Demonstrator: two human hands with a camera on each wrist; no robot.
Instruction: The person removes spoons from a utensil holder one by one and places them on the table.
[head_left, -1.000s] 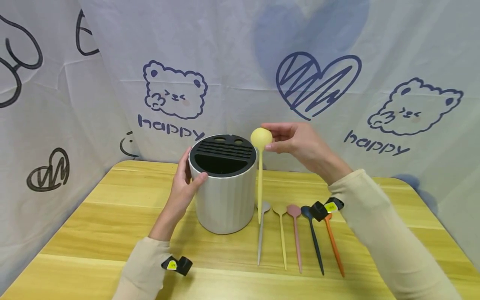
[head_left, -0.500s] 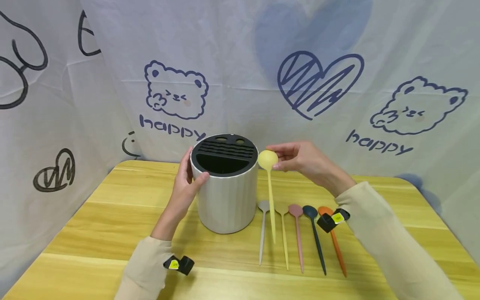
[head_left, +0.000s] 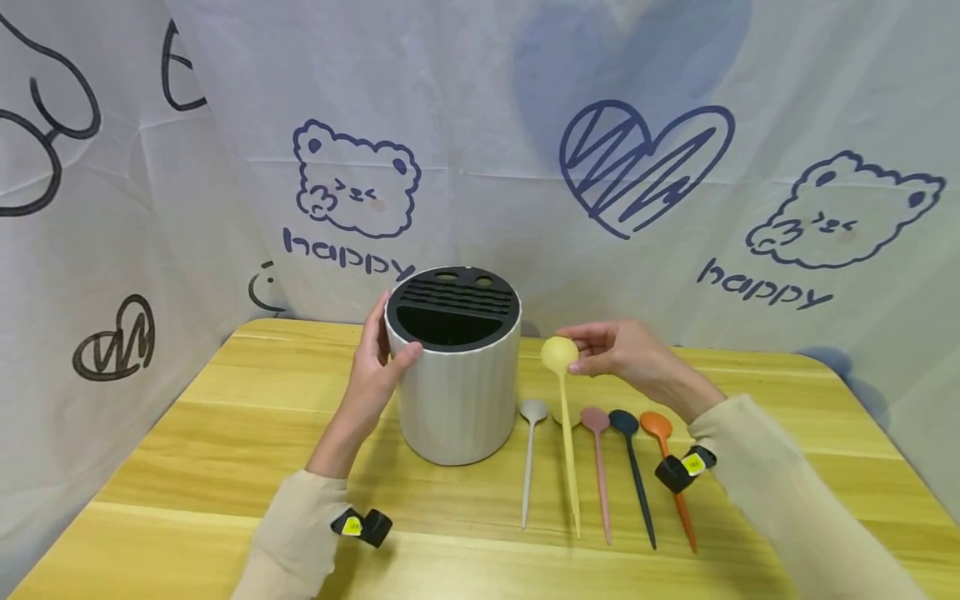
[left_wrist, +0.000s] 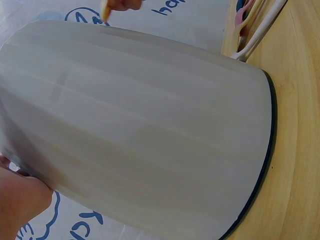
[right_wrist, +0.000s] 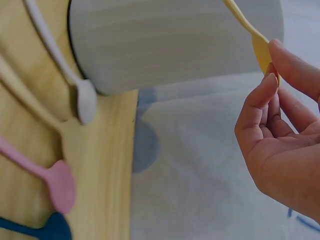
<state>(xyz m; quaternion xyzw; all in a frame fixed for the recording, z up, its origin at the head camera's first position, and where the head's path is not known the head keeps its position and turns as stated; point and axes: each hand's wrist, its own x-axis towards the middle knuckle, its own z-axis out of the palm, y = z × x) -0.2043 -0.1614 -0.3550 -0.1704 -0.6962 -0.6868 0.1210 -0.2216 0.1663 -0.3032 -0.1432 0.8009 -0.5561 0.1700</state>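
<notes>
My right hand (head_left: 630, 362) pinches a yellow spoon (head_left: 559, 354) by its bowl, between thumb and fingers. The spoon hangs handle-down above the table, in front of a pale yellow spoon that lies there, mostly hidden in the head view but visible in the right wrist view as a cream-coloured spoon (right_wrist: 75, 142). My left hand (head_left: 375, 371) holds the left side of a white ribbed utensil holder (head_left: 459, 408), thumb near the rim. The holder stands upright with a black slotted lid (head_left: 453, 308). In the left wrist view its wall (left_wrist: 140, 125) fills most of the frame.
Right of the holder lie a grey spoon (head_left: 533, 410), a pink spoon (head_left: 596, 419), a dark blue spoon (head_left: 624, 422) and an orange spoon (head_left: 657, 425), side by side on the wooden table (head_left: 187, 467). A printed white curtain (head_left: 487, 200) hangs behind the table.
My right hand has lowered the yellow spoon and moved it rightward, away from the holder and over the row of spoons. The left hand stays on the holder.
</notes>
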